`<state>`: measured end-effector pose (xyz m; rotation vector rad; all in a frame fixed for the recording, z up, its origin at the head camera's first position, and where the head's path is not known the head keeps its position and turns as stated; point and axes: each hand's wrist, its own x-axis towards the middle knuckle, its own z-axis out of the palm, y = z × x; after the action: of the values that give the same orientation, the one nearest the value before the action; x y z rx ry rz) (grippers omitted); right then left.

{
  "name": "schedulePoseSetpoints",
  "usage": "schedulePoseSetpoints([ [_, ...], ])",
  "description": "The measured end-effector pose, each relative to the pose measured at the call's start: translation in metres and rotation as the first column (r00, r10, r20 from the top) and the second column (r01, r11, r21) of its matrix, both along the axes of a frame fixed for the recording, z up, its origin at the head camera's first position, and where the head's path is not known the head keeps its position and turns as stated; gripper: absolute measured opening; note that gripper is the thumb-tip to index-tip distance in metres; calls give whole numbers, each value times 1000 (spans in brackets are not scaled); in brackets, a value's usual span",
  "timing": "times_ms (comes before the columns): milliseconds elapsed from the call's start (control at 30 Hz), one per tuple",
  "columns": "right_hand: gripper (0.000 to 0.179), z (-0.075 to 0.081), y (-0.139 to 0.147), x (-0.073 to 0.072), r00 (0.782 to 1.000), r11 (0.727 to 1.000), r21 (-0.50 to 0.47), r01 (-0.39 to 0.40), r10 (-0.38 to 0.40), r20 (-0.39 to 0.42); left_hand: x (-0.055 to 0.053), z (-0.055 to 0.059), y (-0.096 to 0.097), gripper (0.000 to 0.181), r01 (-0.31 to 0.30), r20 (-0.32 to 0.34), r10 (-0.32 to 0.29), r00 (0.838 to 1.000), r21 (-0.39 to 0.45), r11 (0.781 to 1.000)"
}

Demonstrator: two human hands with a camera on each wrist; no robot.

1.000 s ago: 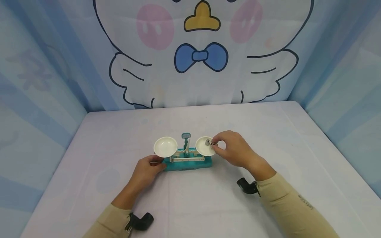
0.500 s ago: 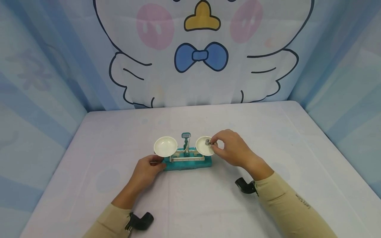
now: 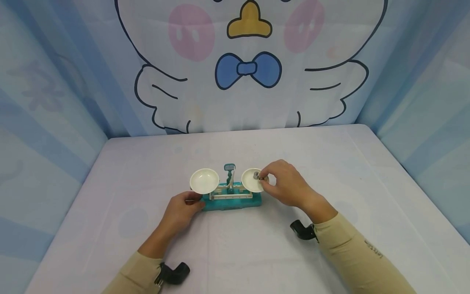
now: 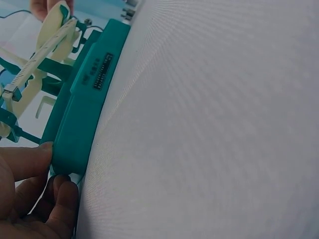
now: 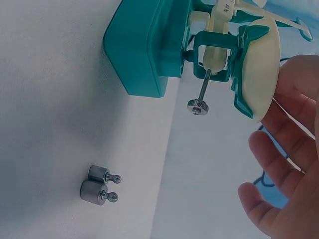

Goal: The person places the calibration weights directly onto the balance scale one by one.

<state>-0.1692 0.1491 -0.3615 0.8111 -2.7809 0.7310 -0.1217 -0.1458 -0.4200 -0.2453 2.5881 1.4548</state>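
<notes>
A teal balance scale stands on the table with two cream pans. My left hand grips the left end of its base; in the left wrist view the thumb lies on the base's edge and the fingers curl at its end. The left pan holds nothing. In the right pan stands a small metal weight. Beside it, my right hand pinches another small metal piece, apparently a weight, between thumb and index finger, mostly hidden. The right wrist view hides those fingertips behind the pan.
Two metal weights stand side by side on the table near the scale's right end. An adjusting screw sticks out below the right pan. A white cloth covers the table, and a printed curtain hangs behind it.
My right hand has shifted slightly left over the right pan, bringing the pinched piece closer to the standing weight. It barely moves in the last half second. The left hand and scale stay put.
</notes>
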Motion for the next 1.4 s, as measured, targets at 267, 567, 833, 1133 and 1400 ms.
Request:
schedulePoseSetpoints([
  [267,10,0,0,0,1000,1000,6,-3,3,-2,-1,0,1,35,-5,-2,5,1000,-1,1000],
  [567,10,2,1,0,1000,1000,-6,3,-3,-15,-2,-2,2,36,-13,10,13,1000,3,1000],
  [833,15,4,21,3,998,998,-13,58,-57,17,-2,-2,1,36,-13,1,13,1000,1,1000],
  [1133,19,-14,50,3,973,985,102,141,-157,171,-1,-3,1,36,-15,5,15,1000,6,1000],
  [1400,15,-25,52,-4,951,973,199,116,-167,259,-1,-2,2,36,-16,-3,16,1000,2,1000],
])
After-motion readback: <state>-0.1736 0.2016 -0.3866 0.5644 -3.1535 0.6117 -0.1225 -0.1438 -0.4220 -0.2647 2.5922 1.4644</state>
